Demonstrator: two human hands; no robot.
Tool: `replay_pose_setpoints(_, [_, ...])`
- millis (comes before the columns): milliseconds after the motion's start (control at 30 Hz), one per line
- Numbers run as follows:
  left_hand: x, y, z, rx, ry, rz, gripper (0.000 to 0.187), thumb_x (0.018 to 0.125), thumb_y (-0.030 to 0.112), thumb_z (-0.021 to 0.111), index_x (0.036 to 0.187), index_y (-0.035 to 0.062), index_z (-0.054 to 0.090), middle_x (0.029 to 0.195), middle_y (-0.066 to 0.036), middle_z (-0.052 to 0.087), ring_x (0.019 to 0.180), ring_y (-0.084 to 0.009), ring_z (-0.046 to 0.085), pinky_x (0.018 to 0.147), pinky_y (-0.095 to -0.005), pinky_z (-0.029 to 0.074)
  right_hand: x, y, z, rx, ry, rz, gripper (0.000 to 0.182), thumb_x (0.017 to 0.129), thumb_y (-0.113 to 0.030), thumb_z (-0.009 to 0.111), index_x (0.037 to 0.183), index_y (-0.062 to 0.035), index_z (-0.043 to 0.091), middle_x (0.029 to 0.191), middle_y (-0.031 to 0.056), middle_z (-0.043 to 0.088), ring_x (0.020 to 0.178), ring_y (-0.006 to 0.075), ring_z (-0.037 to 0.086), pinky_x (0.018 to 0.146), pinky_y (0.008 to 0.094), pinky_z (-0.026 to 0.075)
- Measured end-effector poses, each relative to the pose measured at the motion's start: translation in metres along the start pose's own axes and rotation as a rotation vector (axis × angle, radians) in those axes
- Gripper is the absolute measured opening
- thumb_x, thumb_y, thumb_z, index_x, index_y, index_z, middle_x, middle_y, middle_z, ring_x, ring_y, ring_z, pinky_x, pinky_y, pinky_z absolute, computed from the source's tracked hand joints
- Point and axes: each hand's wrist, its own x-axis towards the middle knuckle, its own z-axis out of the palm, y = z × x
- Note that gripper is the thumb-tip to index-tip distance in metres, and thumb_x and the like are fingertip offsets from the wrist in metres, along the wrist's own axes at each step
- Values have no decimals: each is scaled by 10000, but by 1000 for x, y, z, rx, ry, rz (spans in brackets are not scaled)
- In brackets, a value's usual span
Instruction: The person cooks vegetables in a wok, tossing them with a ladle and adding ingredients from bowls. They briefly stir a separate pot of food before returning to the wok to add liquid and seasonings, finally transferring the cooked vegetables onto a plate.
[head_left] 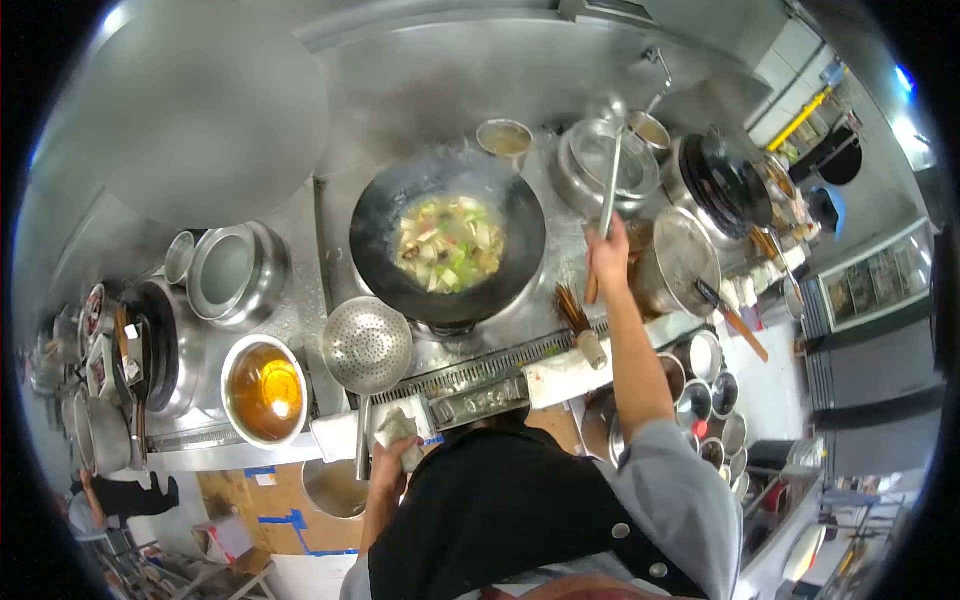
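The ladle (612, 160) is a long-handled metal tool held upright-tilted, its bowl raised over the steel basin (600, 175) at the back right of the cooking range, its handle running down into the right hand (607, 255). The right hand is closed around the lower handle, arm extended forward. The left hand (395, 445) sits at the front edge of the range, fingers clamped on a folded white cloth (392, 428), just beside the handle of a perforated strainer (367, 345) that rests on the counter to the left of the wok. The wok (447, 245) stands at the centre, dark-walled, holding mixed vegetables in pale broth (448, 243) (steam rises behind it). A bamboo brush (578, 322) lies on the ledge between the wok and the right arm. To the far left, a steel bowl of amber liquid (264, 390) stands near the front rail, with a lidded pot (232, 268) behind it. A large covered pot (680, 260) stands to the right of the right hand.
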Motion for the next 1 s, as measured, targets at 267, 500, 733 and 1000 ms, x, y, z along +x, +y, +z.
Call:
replay_pose_setpoints(267, [37, 14, 39, 172, -224, 24, 451, 862, -1, 706, 1301, -43, 611, 1069, -142, 724, 873, -252, 722, 756, -369, 601, -223, 5, -135, -961, -245, 257, 776, 917, -156, 644, 1640, -159, 363, 1068, 339, 708, 1032, 506, 691, 943, 555, 543])
replay_pose_setpoints(500, [32, -17, 130, 473, -496, 63, 338, 904, 75, 718, 1220, -29, 663, 978, -100, 732, 845, -188, 696, 716, -315, 535, -321, -125, -262, -1058, -267, 335, 682, 924, -195, 714, 1569, -228, 495, 1010, 301, 721, 940, 484, 705, 833, 524, 561])
replay_pose_setpoints(733, [8, -99, 230, 449, -555, -83, 451, 818, 10, 844, 1230, -16, 663, 1031, -83, 733, 847, -194, 712, 738, -328, 577, -383, -167, -415, -900, -52, 463, 655, 961, -141, 683, 1564, -10, 463, 1193, 335, 703, 1070, 425, 723, 939, 448, 540])
replay_pose_setpoints(1000, [-45, -170, 307, 644, -672, -108, 409, 844, 51, 807, 1229, 3, 677, 1051, -83, 767, 862, -186, 727, 732, -321, 581, -372, -84, -465, -298, 87, 811, 597, 1032, -163, 627, 1605, -121, 465, 750, 18, 559, 626, 111, 552, 552, 301, 483])
